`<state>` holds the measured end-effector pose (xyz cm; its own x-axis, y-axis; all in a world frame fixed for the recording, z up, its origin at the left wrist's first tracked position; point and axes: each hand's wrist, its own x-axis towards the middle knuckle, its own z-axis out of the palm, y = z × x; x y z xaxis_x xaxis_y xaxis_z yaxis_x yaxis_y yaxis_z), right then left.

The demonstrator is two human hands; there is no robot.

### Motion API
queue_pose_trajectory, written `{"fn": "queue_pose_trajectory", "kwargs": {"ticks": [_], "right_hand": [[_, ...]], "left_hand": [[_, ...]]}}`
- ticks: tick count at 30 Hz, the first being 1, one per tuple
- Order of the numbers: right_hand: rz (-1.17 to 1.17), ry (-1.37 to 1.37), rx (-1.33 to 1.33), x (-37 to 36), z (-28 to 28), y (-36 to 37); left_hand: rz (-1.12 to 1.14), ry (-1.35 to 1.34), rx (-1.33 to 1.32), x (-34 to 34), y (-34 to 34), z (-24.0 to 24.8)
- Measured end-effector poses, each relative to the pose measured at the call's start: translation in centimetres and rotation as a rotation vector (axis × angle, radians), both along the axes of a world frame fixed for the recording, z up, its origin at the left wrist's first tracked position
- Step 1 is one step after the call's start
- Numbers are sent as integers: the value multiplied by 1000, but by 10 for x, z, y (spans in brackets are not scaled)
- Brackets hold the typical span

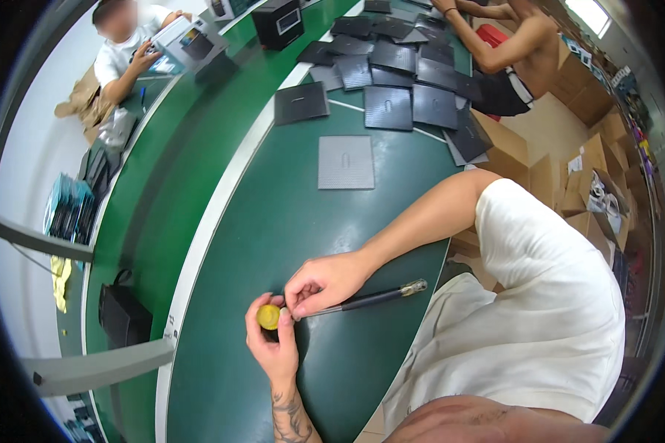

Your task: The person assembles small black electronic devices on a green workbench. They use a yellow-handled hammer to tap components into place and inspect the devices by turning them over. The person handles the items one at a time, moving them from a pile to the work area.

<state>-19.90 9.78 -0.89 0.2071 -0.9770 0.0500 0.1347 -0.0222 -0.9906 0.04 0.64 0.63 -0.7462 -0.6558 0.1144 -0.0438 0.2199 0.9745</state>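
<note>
My left hand (272, 347) is closed around a small round yellow roll (268, 317), which looks like tape, its flat face turned up. My right hand (325, 284) is bent in a pinch right beside it, thumb and fingertips touching or almost touching the left fingertips. Whatever sits between the right fingertips is too small to make out. A slim black-handled tool (377, 297) with a thin metal shaft and a clear end lies on the green table (236, 244), its shaft running up to the right hand.
A grey square panel (346, 162) lies beyond my hands, with many dark panels (388, 108) heaped farther off. Left of the white rail (199, 255) runs a green belt (162, 184) with a black case (123, 314). Two people work at the far end; open cartons (595, 192) stand right.
</note>
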Motion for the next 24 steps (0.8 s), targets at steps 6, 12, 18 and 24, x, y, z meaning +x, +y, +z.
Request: {"fn": "queue_pose_trajectory", "kwargs": {"ticks": [6,12,18,24], "right_hand": [[37,41,14,-1,10,-2],[30,59,1,-2,11,-4],[32,54,-5,-3,11,-2],[36,63,-10,-3,7,-3]], "left_hand": [[17,-6,7,1,0,3],[23,13,58,1,-2,2],[19,-7,6,-1,1,8],[19,-2,40,0,1,5]]}}
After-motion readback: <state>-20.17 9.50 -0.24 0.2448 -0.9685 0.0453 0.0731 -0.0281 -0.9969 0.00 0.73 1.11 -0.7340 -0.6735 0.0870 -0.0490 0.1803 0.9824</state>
